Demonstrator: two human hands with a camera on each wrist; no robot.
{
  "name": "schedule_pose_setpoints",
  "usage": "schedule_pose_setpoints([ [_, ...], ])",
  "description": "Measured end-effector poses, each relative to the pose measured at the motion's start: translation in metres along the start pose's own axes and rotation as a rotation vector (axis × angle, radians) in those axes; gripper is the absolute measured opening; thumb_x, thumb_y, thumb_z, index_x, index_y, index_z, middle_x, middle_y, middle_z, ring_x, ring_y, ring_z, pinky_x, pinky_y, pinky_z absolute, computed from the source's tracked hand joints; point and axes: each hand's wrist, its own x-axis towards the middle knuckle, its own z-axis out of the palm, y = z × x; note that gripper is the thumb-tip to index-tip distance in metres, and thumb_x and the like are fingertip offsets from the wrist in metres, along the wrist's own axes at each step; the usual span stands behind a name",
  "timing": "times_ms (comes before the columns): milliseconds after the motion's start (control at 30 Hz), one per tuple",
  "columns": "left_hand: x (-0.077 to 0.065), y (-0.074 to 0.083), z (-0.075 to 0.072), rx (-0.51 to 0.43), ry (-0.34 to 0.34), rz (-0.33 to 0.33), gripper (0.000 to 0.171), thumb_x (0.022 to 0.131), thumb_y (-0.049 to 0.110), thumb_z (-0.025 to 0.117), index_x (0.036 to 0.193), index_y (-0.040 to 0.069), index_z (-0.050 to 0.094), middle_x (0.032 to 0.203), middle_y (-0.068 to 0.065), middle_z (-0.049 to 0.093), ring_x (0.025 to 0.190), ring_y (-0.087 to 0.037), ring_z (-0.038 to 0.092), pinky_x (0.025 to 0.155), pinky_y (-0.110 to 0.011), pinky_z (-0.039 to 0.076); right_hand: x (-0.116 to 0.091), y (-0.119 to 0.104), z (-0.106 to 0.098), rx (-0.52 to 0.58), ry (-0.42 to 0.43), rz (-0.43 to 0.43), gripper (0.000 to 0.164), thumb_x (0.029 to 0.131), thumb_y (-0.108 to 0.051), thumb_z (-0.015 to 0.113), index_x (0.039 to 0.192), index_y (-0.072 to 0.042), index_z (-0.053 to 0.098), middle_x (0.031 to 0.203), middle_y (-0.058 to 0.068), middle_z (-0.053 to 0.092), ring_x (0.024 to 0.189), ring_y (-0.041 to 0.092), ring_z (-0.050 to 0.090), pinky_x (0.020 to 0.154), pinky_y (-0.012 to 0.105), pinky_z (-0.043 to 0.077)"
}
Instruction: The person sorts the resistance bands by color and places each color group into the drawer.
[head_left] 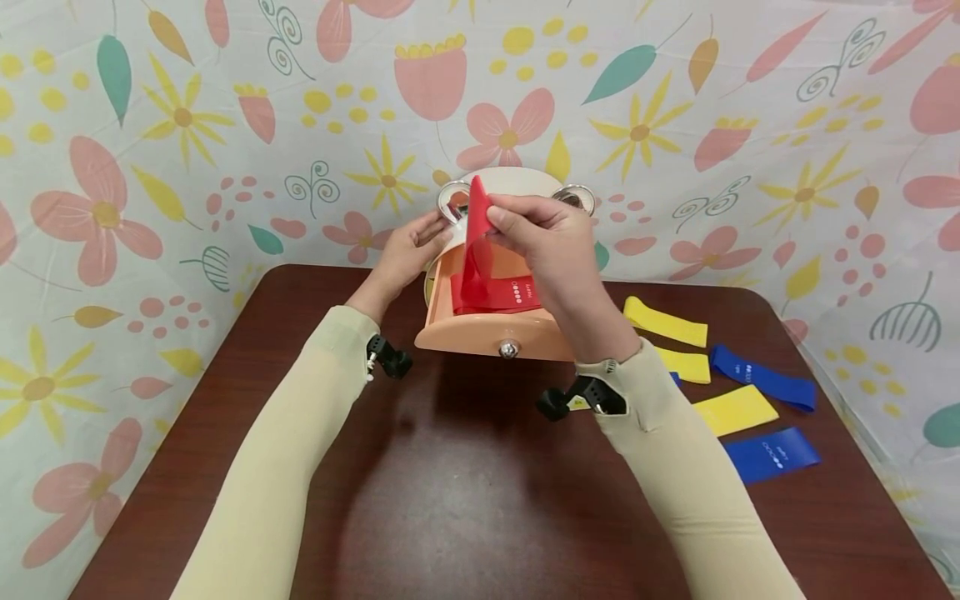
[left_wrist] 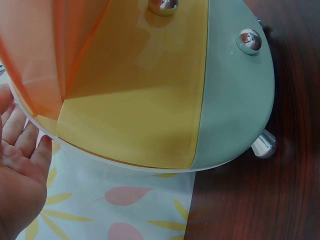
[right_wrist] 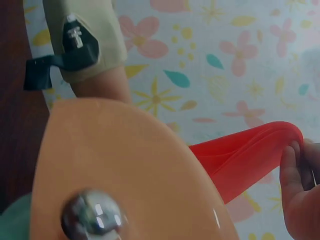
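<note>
My right hand (head_left: pixel 553 250) pinches a red resistance band (head_left: pixel 477 242) near its upper end and holds it raised over an open orange drawer (head_left: pixel 457 333). The band stretches down toward the drawer, where a red band with white print (head_left: pixel 517 293) lies. In the right wrist view, the raised band (right_wrist: pixel 245 155) shows behind the drawer's front. My left hand (head_left: pixel 408 257) is at the left side of the rounded cabinet (head_left: pixel 517 178), fingers extended along its edge. The left wrist view shows that hand (left_wrist: pixel 22 170) beside the cabinet's rim, palm visible.
Yellow bands (head_left: pixel 738 410) and blue bands (head_left: pixel 772 454) lie on the right of the dark wooden table (head_left: pixel 427 500). Below the orange drawer are a yellow drawer (left_wrist: pixel 135 120) and a green one (left_wrist: pixel 235 95) with silver knobs. A floral cloth (head_left: pixel 300 125) hangs behind.
</note>
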Motion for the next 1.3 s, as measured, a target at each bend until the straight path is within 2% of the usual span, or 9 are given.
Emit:
schedule_pose_setpoints([
  [133,0.001,0.001,0.000,-0.014,-0.003,-0.001,0.063,0.105,0.020,0.057,0.160,0.002,0.032,0.161,-0.017,0.044,0.152,-0.027,0.042,0.124,-0.041,0.039,-0.002,0.006,0.007,-0.026,-0.026,0.035,0.019,0.095,0.004,0.065,0.109,0.004,0.079,0.083,-0.008,0.076,0.070,0.008,0.072,0.077,0.021,0.063],
  [267,0.003,0.000,0.000,-0.013,0.013,-0.020,0.064,0.104,0.019,0.058,0.161,0.005,0.033,0.161,-0.016,0.045,0.150,-0.029,0.045,0.121,-0.043,0.042,-0.005,0.014,0.008,-0.120,-0.030,0.111,0.032,0.097,-0.002,0.066,0.125,0.015,0.066,0.082,-0.012,0.076,0.070,0.006,0.074,0.083,0.026,0.064],
  [400,0.005,-0.001,-0.001,-0.011,0.021,-0.028,0.063,0.104,0.018,0.058,0.161,0.006,0.033,0.161,-0.015,0.046,0.150,-0.028,0.045,0.120,-0.043,0.044,-0.007,0.021,0.001,-0.165,-0.012,0.166,0.033,0.098,-0.006,0.067,0.126,0.012,0.067,0.085,-0.012,0.076,0.072,0.007,0.076,0.094,0.042,0.060],
  [467,0.005,-0.002,-0.002,-0.007,0.016,-0.027,0.063,0.105,0.019,0.058,0.161,0.006,0.033,0.161,-0.014,0.045,0.151,-0.026,0.044,0.120,-0.043,0.044,-0.008,0.024,-0.005,-0.201,0.008,0.181,0.033,0.098,-0.010,0.068,0.126,0.008,0.069,0.088,-0.011,0.076,0.074,0.008,0.077,0.097,0.045,0.059],
  [533,0.005,-0.002,-0.002,0.002,0.006,-0.027,0.063,0.105,0.020,0.057,0.161,0.006,0.032,0.162,-0.013,0.044,0.152,-0.024,0.042,0.121,-0.042,0.042,-0.009,0.026,-0.012,-0.233,0.025,0.196,0.033,0.098,-0.012,0.069,0.126,0.006,0.070,0.091,-0.010,0.075,0.077,0.008,0.077,0.097,0.042,0.060],
  [733,0.005,-0.001,-0.002,0.022,0.003,-0.024,0.063,0.105,0.023,0.058,0.161,0.005,0.033,0.161,-0.014,0.045,0.152,-0.024,0.042,0.123,-0.041,0.041,-0.012,0.026,-0.041,-0.331,0.046,0.243,0.037,0.098,-0.015,0.069,0.127,0.008,0.068,0.091,-0.012,0.073,0.076,0.006,0.075,0.083,0.020,0.062],
  [967,0.007,-0.002,-0.002,0.026,0.009,-0.002,0.061,0.105,0.020,0.058,0.159,0.002,0.035,0.159,-0.017,0.047,0.152,-0.025,0.043,0.125,-0.038,0.037,-0.015,0.029,-0.069,-0.521,0.068,0.340,0.039,0.099,-0.021,0.069,0.128,0.005,0.068,0.091,-0.013,0.068,0.078,0.002,0.072,0.084,0.022,0.062],
  [1133,0.006,-0.002,-0.001,0.027,0.012,0.002,0.061,0.105,0.020,0.058,0.159,0.001,0.035,0.159,-0.018,0.047,0.151,-0.026,0.043,0.125,-0.039,0.037,-0.016,0.034,-0.079,-0.567,0.097,0.374,0.039,0.098,-0.025,0.070,0.129,0.000,0.070,0.105,0.001,0.070,0.080,0.003,0.074,0.085,0.020,0.061],
  [1300,0.005,-0.001,0.000,0.025,0.014,0.008,0.061,0.105,0.018,0.057,0.159,0.000,0.034,0.159,-0.019,0.046,0.151,-0.026,0.043,0.125,-0.039,0.037,-0.016,0.036,-0.083,-0.573,0.089,0.373,0.039,0.099,-0.022,0.069,0.130,0.001,0.069,0.125,0.019,0.068,0.076,0.000,0.074,0.084,0.020,0.060],
])
